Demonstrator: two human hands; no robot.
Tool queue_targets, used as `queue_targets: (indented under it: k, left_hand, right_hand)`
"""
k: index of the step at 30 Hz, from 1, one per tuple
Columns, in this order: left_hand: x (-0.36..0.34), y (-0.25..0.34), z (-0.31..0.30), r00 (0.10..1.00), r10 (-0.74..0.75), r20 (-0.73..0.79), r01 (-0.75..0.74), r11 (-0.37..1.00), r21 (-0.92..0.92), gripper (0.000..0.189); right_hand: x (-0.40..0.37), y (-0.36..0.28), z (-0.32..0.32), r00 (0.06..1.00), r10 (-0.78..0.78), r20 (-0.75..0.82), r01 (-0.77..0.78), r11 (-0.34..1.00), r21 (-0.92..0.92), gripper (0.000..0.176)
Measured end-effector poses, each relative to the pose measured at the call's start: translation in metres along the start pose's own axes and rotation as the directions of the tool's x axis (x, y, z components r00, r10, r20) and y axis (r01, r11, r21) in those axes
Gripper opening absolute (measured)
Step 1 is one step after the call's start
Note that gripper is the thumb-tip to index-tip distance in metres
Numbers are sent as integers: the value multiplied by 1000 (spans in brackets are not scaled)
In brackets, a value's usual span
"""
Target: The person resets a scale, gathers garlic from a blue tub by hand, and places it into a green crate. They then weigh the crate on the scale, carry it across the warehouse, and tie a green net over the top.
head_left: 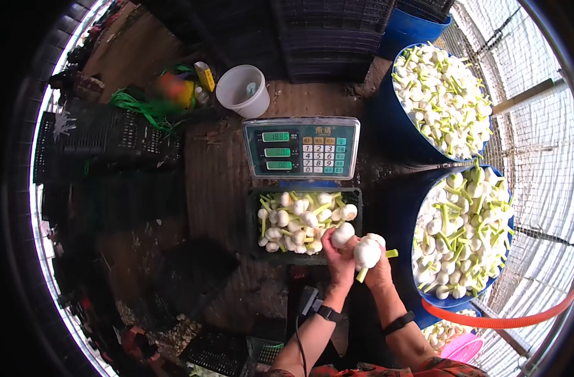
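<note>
Far left: black crates (111,135) stacked on a dirt floor; green straps (139,107) lie by their top edge.
Upper middle: white bucket (243,91) upright on the floor, just behind the scale.
Centre: scale (301,147), three green readouts lit, keypad to their right; digits too small to read.
On scale: dark tray (287,256) filled with tray garlic (299,220), white heads with short green stems.
Left hand (339,259): above the tray's near right corner, fingers wrapped round the left bulb (343,234), which sits at the tray's edge. Black watch (329,313) on the wrist.
Right hand (380,271): touching the left hand, just right of the tray, closed on the right bulb (366,253); its green stem points down and left. Black band (398,323) on the wrist.
Right: far tub (387,119) and near tub (397,213), both blue, each heaped with garlic; near tub just beside the hands.
Lower right: orange hoop (500,322) across the near tub's rim; pink basket (463,347) below it, partly hidden.
</note>
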State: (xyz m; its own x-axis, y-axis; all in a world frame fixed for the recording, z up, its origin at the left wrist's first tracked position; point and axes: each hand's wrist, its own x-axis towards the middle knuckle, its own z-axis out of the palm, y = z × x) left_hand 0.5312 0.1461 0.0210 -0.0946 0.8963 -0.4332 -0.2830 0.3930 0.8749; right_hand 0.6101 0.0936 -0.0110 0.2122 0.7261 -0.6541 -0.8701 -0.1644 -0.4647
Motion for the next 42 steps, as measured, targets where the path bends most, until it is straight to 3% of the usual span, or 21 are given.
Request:
queue_targets:
  k: [1, 13, 14, 16, 18, 20, 22, 23, 24, 26, 27, 28, 29, 30, 31, 33, 34, 36, 38, 40, 42]
  left_hand:
    - [-2, -4, 8, 1000, 5, 2, -5, 1000, 13, 53]
    - [-44, -10, 97, 988, 153, 18, -153, 966, 207, 50]
    - [-48, -11, 107, 983, 178, 35, -181, 960, 216, 49]
    - [-59, -6, 126, 984, 154, 94, -175, 943, 282, 47]
    - [-69, -8, 148, 965, 212, 153, -248, 927, 280, 48]
    - [-78, -26, 166, 931, 232, 282, -302, 923, 237, 49]
    - [-84, -31, 171, 812, 73, 580, -226, 954, 197, 68]
    - [-90, -25, 169, 806, -22, 592, -240, 901, 360, 71]
    - [-96, -20, 164, 801, -115, 588, -256, 821, 510, 75]
    - [-90, -28, 135, 800, -87, 594, -194, 899, 392, 76]
    - [-80, -31, 111, 788, -95, 609, -198, 897, 396, 77]
    - [-75, -43, 83, 843, -9, 538, -243, 886, 395, 72]
    - [-64, -34, 54, 897, 24, 442, -188, 925, 331, 62]
    - [-54, -24, 18, 936, -74, 343, -94, 889, 449, 53]
    - [-43, -42, -26, 942, -87, 324, -88, 868, 489, 60]
    - [-24, -55, -112, 990, -59, 130, -24, 831, 556, 51]
    - [-18, -68, -161, 997, -36, 66, -11, 796, 606, 51]
    - [-9, -83, -250, 999, -1, -46, 29, 800, 599, 56]
    - [-11, -18, -283, 934, -233, -272, 353, 731, 584, 59]
    - [-18, -45, -359, 964, -55, -260, 229, 672, 704, 60]
    - [-27, -44, -399, 915, -123, -384, 375, 609, 699, 62]
  right_hand:
    - [-2, -10, -2, 999, -10, -32, 13, 995, 96, 35]
    - [-21, -88, -46, 988, -148, -52, 149, 989, 16, 44]
    - [-19, -87, -71, 991, -124, -43, 129, 980, 150, 45]
    - [-38, -113, -59, 975, -192, 113, 172, 971, 164, 52]
    - [-37, -125, -101, 934, -310, -179, 315, 949, 2, 57]
    - [-49, -145, -127, 909, -374, -183, 377, 926, -18, 59]
    - [-66, -155, -145, 945, -313, -97, 325, 934, 146, 62]
    - [-81, -156, -125, 937, -332, -110, 335, 942, 8, 62]
    - [-89, -158, -113, 934, -338, -114, 339, 941, -5, 62]
    - [-98, -157, -96, 822, -24, -569, 231, 927, 295, 64]
    - [-96, -153, -110, 741, -22, -671, 324, 887, 330, 55]
    - [-105, -147, -140, 725, -38, -688, 308, 911, 273, 52]
    - [-108, -140, -138, 689, -49, -723, 349, 897, 272, 50]
    - [-112, -133, -137, 651, -57, -757, 389, 881, 268, 49]
    - [-112, -127, -141, 664, -100, -741, 380, 899, 220, 49]
    - [-104, -111, -139, 731, -235, -640, 380, 920, 96, 47]
    - [-98, -102, -114, 727, -226, -648, 363, 928, 84, 48]
    - [-79, -79, -119, 856, -156, -492, 226, 970, 86, 48]
    - [-58, -51, -93, 905, -82, -417, 108, 993, 39, 48]
    - [-39, -19, -43, 906, -150, -397, 130, 989, -76, 52]
    - [-20, 12, -9, 897, -138, -420, 108, 990, -96, 50]
